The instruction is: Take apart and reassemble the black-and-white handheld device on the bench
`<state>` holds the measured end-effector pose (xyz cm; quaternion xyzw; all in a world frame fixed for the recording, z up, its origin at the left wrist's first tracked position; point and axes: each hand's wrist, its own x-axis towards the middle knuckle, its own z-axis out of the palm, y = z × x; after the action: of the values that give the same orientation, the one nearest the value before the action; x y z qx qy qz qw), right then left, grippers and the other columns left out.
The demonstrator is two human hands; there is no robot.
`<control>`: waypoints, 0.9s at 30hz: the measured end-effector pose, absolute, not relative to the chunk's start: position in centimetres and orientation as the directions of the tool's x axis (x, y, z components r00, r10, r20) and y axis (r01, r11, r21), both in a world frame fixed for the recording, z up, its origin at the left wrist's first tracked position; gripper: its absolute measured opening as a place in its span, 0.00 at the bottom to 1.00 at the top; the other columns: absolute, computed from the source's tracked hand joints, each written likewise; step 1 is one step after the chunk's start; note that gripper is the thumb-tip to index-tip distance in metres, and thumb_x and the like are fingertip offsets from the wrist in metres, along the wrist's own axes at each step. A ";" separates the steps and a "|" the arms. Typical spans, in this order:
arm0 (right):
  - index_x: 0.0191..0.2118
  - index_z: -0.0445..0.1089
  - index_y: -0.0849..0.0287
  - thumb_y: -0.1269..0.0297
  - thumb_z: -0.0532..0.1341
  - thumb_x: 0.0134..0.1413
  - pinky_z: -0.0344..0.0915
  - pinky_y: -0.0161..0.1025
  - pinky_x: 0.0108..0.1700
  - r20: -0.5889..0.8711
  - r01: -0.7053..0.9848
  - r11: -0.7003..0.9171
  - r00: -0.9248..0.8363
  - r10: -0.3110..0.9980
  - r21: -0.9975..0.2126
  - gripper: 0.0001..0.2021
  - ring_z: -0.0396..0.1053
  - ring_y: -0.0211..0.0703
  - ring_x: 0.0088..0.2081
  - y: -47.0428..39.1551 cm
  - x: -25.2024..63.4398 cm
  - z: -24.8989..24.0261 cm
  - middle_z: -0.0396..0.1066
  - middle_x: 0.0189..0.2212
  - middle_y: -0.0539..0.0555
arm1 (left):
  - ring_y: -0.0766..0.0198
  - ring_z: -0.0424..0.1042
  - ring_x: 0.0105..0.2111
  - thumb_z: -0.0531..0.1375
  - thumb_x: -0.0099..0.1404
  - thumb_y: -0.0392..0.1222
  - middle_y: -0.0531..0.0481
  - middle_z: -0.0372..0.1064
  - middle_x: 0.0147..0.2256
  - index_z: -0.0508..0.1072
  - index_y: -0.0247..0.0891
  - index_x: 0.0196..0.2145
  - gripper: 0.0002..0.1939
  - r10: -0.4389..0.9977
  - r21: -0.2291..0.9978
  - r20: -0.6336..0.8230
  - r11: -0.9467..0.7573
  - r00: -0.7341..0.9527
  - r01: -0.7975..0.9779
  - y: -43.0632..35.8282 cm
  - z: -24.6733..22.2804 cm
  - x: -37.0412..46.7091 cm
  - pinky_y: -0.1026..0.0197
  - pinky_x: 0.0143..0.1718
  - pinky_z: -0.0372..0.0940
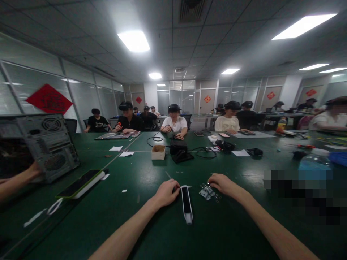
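Observation:
My left hand (166, 193), fingers curled, is closed at the far end of a long, narrow white housing (190, 206) with a dark inside. A thin pin or rod (189, 186) sticks out across that far end. The housing lies on the green table, its narrower end towards me. To its right is a small pile of flat metal plates (206, 193), with tiny loose metal pieces around them. Over the pile's far edge, my right hand (221, 183) has thumb and fingertips together; what they pinch, if anything, is too small to tell.
A computer case (52, 144) stands at left, with another person's arm (20, 180) by it. Nearer lies a green-edged dark panel (80, 183). Ahead are a small open box (158, 153), a black device (179, 146) and cables. A bottle (316, 164) stands right. People sit opposite.

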<state>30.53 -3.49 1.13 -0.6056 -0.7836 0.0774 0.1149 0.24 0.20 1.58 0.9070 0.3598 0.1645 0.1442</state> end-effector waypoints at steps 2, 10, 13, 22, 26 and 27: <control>0.38 0.73 0.59 0.64 0.54 0.55 0.62 0.38 0.44 0.058 0.946 0.226 -0.219 0.974 -0.231 0.12 0.67 0.44 0.40 -3.4 30.4 1.1 0.70 0.37 0.57 | 0.63 0.67 0.35 0.51 0.64 0.41 0.48 0.67 0.36 0.70 0.37 0.37 0.10 0.701 0.374 0.200 -0.701 0.685 0.607 0.1 1.7 0.3 0.61 0.37 0.62; 0.36 0.70 0.63 0.68 0.50 0.56 0.61 0.37 0.39 0.086 0.972 0.179 -0.167 0.982 -0.155 0.12 0.67 0.44 0.36 -3.5 29.3 1.0 0.70 0.35 0.59 | 0.63 0.66 0.36 0.50 0.65 0.41 0.48 0.67 0.38 0.70 0.37 0.38 0.10 0.698 0.382 0.211 -0.704 0.685 0.599 0.1 1.6 0.3 0.61 0.39 0.62; 0.37 0.70 0.64 0.69 0.49 0.56 0.61 0.38 0.40 0.111 0.973 0.182 -0.167 0.980 -0.142 0.12 0.67 0.45 0.37 -3.4 29.3 0.9 0.70 0.35 0.59 | 0.63 0.66 0.36 0.50 0.65 0.41 0.47 0.67 0.38 0.69 0.37 0.38 0.10 0.702 0.383 0.199 -0.698 0.684 0.606 0.0 1.8 0.3 0.61 0.39 0.62; 0.40 0.69 0.62 0.68 0.52 0.54 0.63 0.37 0.38 0.312 0.900 0.278 -0.172 0.934 -0.336 0.11 0.66 0.41 0.34 -4.4 26.3 2.0 0.68 0.35 0.56 | 0.63 0.66 0.36 0.50 0.65 0.41 0.48 0.66 0.38 0.69 0.37 0.38 0.10 0.701 0.391 0.194 -0.697 0.686 0.602 -0.2 2.1 0.2 0.61 0.37 0.62; 0.41 0.70 0.61 0.68 0.51 0.57 0.64 0.37 0.43 0.332 0.822 0.385 -0.256 0.908 -0.420 0.12 0.66 0.40 0.39 -5.2 23.1 2.2 0.67 0.40 0.57 | 0.63 0.66 0.35 0.50 0.65 0.40 0.48 0.67 0.37 0.69 0.37 0.38 0.10 0.693 0.357 0.217 -0.712 0.687 0.605 -0.1 1.7 0.3 0.62 0.36 0.61; 0.41 0.70 0.61 0.68 0.51 0.57 0.64 0.37 0.44 0.317 0.815 0.391 -0.269 0.909 -0.428 0.12 0.66 0.41 0.40 -5.3 22.7 2.2 0.67 0.41 0.57 | 0.63 0.66 0.35 0.50 0.65 0.40 0.48 0.67 0.37 0.69 0.37 0.37 0.09 0.689 0.349 0.225 -0.717 0.689 0.603 0.0 1.6 0.4 0.62 0.36 0.61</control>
<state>22.66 -5.27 2.18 -0.5446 -0.7914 0.0901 0.2624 0.35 0.01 1.59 0.9105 0.3548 0.1721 0.1246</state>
